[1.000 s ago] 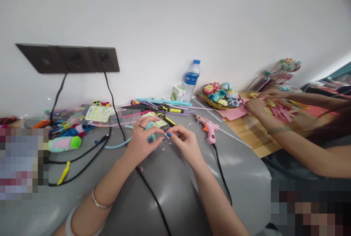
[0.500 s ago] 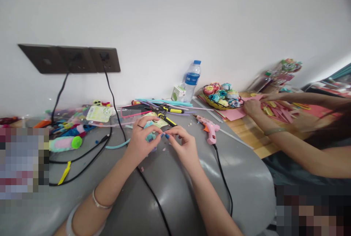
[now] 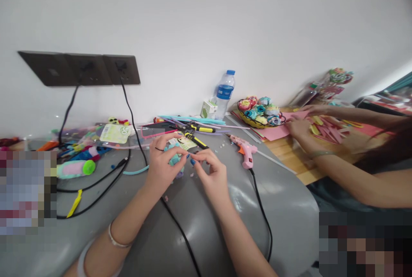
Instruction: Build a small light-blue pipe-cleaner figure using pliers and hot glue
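Observation:
My left hand [image 3: 162,165] grips a small teal fuzzy craft piece [image 3: 175,159] just above the grey table [image 3: 206,217]. My right hand [image 3: 209,171] meets it fingertip to fingertip, pinching a tiny bit at the piece; what it pinches is too small to name. A teal pipe cleaner [image 3: 135,170] trails left from under my left hand. Small crumbs of material lie on the table below the fingers.
A pink glue gun [image 3: 246,152] with a black cord lies right of my hands. Yellow-handled pliers [image 3: 196,133], a phone [image 3: 157,130], a water bottle [image 3: 224,95] and a basket of fabric flowers [image 3: 260,113] stand behind. Another person's hands [image 3: 299,126] sort pink paper at the right. Cables cross the left.
Both hands have shifted slightly left and toward the wall, keeping hold of the teal piece. The other person's hands have moved a little among the pink paper.

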Demonstrator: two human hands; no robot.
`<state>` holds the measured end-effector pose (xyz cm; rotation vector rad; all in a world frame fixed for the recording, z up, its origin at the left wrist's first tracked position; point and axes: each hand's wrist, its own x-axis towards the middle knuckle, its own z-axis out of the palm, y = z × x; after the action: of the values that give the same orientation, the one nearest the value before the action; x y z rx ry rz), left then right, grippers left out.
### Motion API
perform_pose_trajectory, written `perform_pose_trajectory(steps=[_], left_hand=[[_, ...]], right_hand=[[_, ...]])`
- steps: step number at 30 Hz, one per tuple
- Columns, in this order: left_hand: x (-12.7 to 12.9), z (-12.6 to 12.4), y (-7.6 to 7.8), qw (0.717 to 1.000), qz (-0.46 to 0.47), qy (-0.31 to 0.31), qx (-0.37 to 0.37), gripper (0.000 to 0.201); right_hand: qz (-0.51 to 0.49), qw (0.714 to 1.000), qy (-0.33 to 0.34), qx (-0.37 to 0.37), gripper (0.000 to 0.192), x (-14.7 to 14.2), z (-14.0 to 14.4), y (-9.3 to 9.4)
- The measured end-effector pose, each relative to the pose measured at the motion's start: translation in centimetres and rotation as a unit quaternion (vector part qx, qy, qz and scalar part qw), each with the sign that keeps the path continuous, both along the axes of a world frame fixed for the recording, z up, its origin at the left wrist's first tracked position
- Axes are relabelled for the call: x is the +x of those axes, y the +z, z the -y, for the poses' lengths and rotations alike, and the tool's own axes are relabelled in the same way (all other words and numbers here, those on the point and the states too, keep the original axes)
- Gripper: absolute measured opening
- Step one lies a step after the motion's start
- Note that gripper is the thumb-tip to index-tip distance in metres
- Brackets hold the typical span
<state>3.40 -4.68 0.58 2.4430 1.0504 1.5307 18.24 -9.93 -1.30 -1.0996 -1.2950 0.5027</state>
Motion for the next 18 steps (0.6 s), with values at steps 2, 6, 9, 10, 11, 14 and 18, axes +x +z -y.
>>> perform_pose_trajectory(steps=[2,6,9,10,11,14,18], left_hand=[[0.0,0.1,0.0,1.0,0.004,0.005,0.006,0.013],[0.1,0.2,0.0,1.0,0.008,0.016,0.011,0.013],[0.3,0.4,-0.1,1.0,0.0,0.008,0.002,0.014],[0.3,0.4,-0.1,1.0,-0.005,0.003,-0.003,0.014],[0.4,0.4,-0.1,1.0,-0.01,-0.002,-0.009,0.013],[0.3,0.2,-0.2,0.999,-0.027,-0.014,-0.022,0.012],[-0.3,-0.6,-0.3,0.999,-0.043,-0.013,-0.016,0.009]], right_hand=[[-0.01,1.0,-0.006,0.003,0.014,-0.4,0.1,-0.1],[-0.02,1.0,-0.013,-0.003,0.012,-0.6,0.2,-0.2],[-0.011,1.0,-0.009,-0.025,0.008,0.1,-0.1,-0.1],[-0.007,0.999,-0.005,-0.031,0.008,0.4,-0.2,0.1],[-0.003,0.999,0.0,-0.035,0.008,0.7,-0.3,0.2],[0.017,0.999,0.007,-0.041,0.009,1.8,-0.7,0.3],[0.076,0.994,0.018,-0.081,0.009,3.1,-1.2,-0.2]])
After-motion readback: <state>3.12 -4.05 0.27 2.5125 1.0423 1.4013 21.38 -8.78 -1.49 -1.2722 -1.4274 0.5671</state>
